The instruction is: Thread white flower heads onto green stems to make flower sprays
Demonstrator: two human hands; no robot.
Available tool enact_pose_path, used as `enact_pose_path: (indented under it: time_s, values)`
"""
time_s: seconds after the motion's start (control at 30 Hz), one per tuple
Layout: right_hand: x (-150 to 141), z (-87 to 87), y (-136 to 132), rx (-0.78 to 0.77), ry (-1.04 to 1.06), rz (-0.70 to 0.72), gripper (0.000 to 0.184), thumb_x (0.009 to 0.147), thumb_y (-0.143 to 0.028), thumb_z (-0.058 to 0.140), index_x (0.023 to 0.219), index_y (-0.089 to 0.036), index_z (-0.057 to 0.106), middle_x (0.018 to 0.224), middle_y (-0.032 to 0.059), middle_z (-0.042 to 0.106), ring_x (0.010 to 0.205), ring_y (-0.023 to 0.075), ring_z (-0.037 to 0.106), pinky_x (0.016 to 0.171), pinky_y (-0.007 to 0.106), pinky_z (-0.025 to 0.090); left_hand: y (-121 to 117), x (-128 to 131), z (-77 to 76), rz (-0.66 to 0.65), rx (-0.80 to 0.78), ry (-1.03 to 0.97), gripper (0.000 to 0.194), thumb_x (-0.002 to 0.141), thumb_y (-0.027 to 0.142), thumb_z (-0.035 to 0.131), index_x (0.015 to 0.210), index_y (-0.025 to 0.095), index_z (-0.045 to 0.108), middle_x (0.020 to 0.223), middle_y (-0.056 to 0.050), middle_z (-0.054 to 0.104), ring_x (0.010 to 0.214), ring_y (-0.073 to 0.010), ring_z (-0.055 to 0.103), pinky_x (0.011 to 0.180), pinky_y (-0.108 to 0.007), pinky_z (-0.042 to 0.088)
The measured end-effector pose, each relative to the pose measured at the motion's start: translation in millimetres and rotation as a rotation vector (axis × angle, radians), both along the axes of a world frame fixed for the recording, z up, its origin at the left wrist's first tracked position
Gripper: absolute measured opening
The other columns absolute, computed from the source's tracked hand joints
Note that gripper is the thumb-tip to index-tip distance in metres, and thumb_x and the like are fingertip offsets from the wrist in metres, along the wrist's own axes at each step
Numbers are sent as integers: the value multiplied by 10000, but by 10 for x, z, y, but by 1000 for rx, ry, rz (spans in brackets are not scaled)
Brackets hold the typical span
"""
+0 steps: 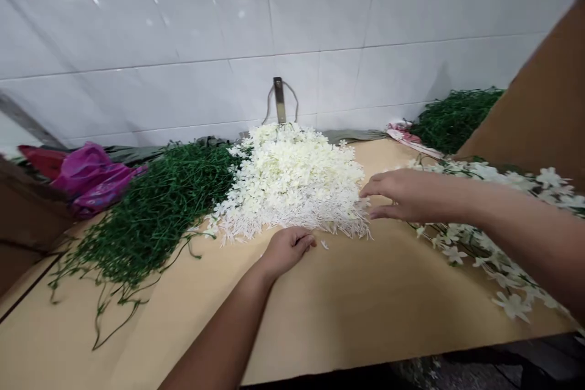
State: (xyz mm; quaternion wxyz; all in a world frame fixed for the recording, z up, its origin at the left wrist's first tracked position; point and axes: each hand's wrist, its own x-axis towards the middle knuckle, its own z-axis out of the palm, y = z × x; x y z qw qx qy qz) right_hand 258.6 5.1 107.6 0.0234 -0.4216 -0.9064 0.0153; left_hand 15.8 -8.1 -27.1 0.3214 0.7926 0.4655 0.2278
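Observation:
A heap of small cream-white artificial flowers (297, 164) lies in the middle of the board, with thin white stem-like bits fanned along its near edge. Just in front of that edge rests my left hand (289, 250), its fingers curled closed; whatever they may hold is hidden. A tiny white piece (324, 244) lies beside it on the board. My right hand (390, 194) reaches in from the right with fingers stretched and thumb apart. Its fingertips are at the right side of the flower heap, and nothing shows in its grip.
Green plastic stems (155, 213) are piled at left, beside a magenta bag (94, 177). White flower sprays (503, 256) lie under my right forearm. More green stems (457, 119) sit behind, near a brown cardboard panel (534, 85). A strap-like tool (279, 100) stands against the tiled wall.

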Motion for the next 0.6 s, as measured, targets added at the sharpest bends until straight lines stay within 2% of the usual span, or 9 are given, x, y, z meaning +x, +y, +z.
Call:
enact_pose_path:
  time_s: [0.1,0.2,0.33,0.6]
  values:
    - [-154,-79,-22,-61,15,110,276,764,-350,497,963,-189,601,893,69,624,810,203,576,704,322,428,-13,-11,3,-12,-11,-50,281,805,292,362,723,167,600,658,7,558,636,-102,495,599,-201,373]
    - [-320,-174,-108,-137,126,210,275,790,-319,466,1001,-182,576,919,70,607,840,187,556,728,308,420,-26,-5,7,5,-23,-80,291,809,297,359,725,160,601,643,6,548,625,-96,490,591,-195,373]
    - [-450,-425,-237,-221,267,275,222,811,-279,439,946,-174,580,894,66,593,827,167,543,732,299,418,-37,15,9,13,-9,-53,305,809,311,367,735,158,619,649,3,569,621,-97,498,588,-196,373]
    - [-438,-1071,-401,-199,594,168,183,829,-240,390,782,-181,557,783,54,584,722,141,548,649,271,452,-25,49,-7,31,56,110,285,803,317,381,796,194,638,731,13,639,699,-106,544,615,-192,379]
